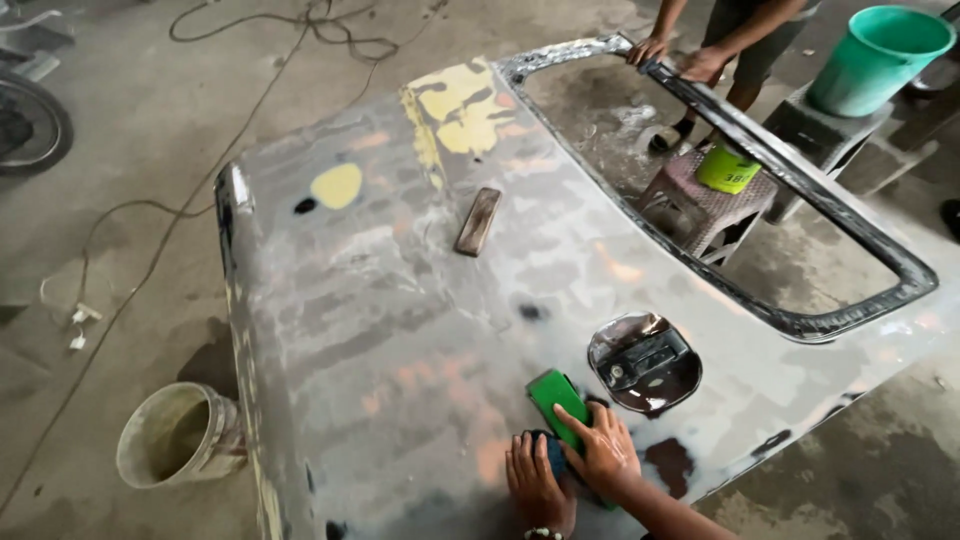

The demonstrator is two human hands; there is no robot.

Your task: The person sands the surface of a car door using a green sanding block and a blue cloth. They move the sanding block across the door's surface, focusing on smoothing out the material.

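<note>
The green sanding block [558,398] lies flat on the sanded car door panel [420,330], near its lower edge and just left of the door handle recess [643,362]. At far left, on the concrete floor, a dirty white bucket [180,435] stands beside the panel's edge, with a cable [150,250] trailing past it. Farther up the panel rests a dark brown sanding block [478,221], well apart from the green one, below yellow filler patches [460,110]. The left hand [538,485] presses flat on the panel, fingers spread over a dark blue pad, touching the green block's lower end. The right hand [603,450] lies over the green block's lower part, fingers curled onto it and holding it down. To the right, through the window opening, a pink stool [700,205] carries a lime-green tub [727,170]. Another person's hands [675,58] grip the window frame, and a teal bucket [878,58] sits on a block at far right.
</note>
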